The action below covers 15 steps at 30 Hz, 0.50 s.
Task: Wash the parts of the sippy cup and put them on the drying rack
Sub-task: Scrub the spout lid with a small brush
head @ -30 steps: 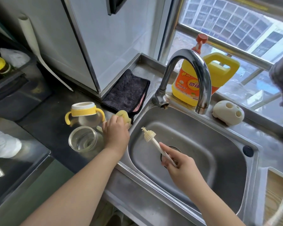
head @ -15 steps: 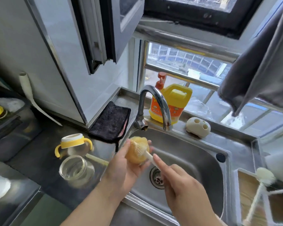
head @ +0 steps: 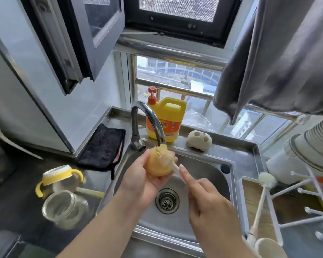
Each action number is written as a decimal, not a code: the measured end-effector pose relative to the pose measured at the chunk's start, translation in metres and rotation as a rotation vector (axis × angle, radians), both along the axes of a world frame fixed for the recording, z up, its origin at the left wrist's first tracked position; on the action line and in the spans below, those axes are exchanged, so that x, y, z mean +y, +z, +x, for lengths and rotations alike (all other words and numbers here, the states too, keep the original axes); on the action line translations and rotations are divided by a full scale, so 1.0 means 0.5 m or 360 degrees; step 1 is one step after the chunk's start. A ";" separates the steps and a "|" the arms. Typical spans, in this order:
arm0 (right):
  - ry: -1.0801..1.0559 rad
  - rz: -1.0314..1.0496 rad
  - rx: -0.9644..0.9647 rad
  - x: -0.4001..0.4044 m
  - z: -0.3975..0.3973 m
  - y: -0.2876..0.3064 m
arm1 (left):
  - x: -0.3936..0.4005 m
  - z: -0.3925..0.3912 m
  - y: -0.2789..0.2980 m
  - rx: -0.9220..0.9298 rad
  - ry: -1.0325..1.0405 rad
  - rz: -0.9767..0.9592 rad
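Two hands work over the sink (head: 203, 175), near its back edge just below the tap (head: 149, 120). The left hand (head: 138, 181) cups the yellow cup lid (head: 157, 166), fingers and thumb curled round its sides, the open side turned toward the person, probably so the bristles can reach inside. The right hand (head: 205, 200) pinches the white handle of the small brush (head: 165, 157), forefinger laid straight along the shaft, likely for control; the brush head lies against the lid. No water is visibly running. Holding the lid above the basin keeps any drips off the worktop (head: 17, 211).

Still unwashed, by judgement: the handled collar (head: 59, 178), the clear cup body (head: 63, 207) and the straw (head: 90, 191), grouped on the worktop at the sink's left edge. The drying rack (head: 296, 202) stands at the sink's right edge; a long brush (head: 263, 194) rests on it, no cup parts seen there.
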State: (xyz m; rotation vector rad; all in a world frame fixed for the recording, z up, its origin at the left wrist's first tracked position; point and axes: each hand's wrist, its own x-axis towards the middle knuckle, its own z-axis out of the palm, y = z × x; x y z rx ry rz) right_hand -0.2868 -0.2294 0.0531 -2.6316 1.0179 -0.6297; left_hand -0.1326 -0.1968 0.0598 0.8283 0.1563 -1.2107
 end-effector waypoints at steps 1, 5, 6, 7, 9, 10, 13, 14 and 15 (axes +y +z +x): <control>0.0018 0.0001 0.0002 -0.001 -0.006 0.003 | 0.001 -0.008 -0.001 0.0030 -0.0004 -0.0006; 0.0142 0.0014 0.0107 0.002 -0.052 0.009 | 0.004 0.006 0.006 0.0142 0.0105 -0.0118; 0.0086 0.0049 0.0113 -0.003 -0.060 0.016 | 0.005 0.013 0.010 0.0112 0.0110 -0.0129; 0.0018 0.0095 0.0110 -0.010 -0.064 0.027 | 0.005 0.014 0.012 0.0069 0.0088 -0.0128; -0.0074 0.0143 0.0070 -0.029 -0.055 0.043 | 0.005 0.000 0.012 0.0000 0.0012 -0.0098; -0.0083 0.0137 0.0053 -0.033 -0.045 0.051 | 0.005 -0.010 0.013 -0.0010 -0.0028 -0.0084; -0.0013 0.0077 0.0069 -0.012 -0.036 0.053 | 0.003 -0.018 0.016 0.0067 -0.0064 -0.0111; 0.0013 0.0111 0.0078 0.000 -0.044 0.051 | 0.002 -0.010 0.016 0.0093 -0.0046 -0.0121; 0.0013 0.0146 0.0091 0.008 -0.055 0.047 | 0.003 -0.001 0.015 0.0110 -0.0036 -0.0130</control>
